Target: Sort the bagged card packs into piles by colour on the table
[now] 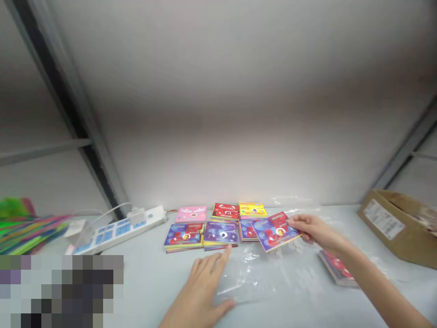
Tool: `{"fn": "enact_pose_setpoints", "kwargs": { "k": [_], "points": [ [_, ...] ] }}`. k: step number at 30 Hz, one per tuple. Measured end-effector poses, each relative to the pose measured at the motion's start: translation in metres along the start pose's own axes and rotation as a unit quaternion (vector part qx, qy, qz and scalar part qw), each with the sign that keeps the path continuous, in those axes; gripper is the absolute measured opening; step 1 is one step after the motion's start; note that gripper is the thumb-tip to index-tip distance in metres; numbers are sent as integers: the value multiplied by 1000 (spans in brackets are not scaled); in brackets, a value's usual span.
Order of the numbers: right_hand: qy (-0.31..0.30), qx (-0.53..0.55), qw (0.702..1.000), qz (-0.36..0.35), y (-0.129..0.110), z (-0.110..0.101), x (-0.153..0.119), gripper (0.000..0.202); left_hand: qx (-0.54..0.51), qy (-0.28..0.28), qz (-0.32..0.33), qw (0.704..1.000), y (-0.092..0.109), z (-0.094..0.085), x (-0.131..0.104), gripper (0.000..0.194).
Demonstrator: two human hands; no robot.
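Note:
My right hand (309,230) pinches the right corner of a red and purple card booklet (277,231), which it holds tilted above the table. Beneath and left of it, partly covered, lies a similar purple and red stack (247,229). My left hand (208,282) is open, its fingers spread, with the index fingertip near the front edge of a dark purple stack (221,233). Left of that sits a blue and red stack (184,235). Behind are a pink stack (191,214), a red stack (225,211) and a yellow stack (252,209).
Clear plastic wrap (246,273) lies across the table middle. Another stack (336,269) is partly behind my right forearm. A cardboard box (396,228) stands at the right. At the left are a white power strip (126,228) and blurred colourful strips (30,228).

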State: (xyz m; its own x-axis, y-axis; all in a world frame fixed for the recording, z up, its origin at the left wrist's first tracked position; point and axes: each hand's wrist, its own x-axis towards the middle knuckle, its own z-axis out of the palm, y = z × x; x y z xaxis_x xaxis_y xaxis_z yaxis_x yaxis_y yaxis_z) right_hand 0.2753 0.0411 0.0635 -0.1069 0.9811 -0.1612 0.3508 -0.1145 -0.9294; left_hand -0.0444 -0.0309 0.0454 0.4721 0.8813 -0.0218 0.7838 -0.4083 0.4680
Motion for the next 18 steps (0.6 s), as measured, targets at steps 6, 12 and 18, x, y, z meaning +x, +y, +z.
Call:
{"fn": "enact_pose_setpoints", "kwargs": {
  "k": [6,12,18],
  "points": [
    [-74,-6,996,42,7,17,-14,35,2,31,3,1000,-1,2,0,87],
    [-53,24,998,12,16,51,-10,36,-14,17,15,1000,-1,5,2,87],
    [-245,-17,969,-1,6,71,-27,33,-44,28,28,998,-4,12,3,80]
  ]
}}
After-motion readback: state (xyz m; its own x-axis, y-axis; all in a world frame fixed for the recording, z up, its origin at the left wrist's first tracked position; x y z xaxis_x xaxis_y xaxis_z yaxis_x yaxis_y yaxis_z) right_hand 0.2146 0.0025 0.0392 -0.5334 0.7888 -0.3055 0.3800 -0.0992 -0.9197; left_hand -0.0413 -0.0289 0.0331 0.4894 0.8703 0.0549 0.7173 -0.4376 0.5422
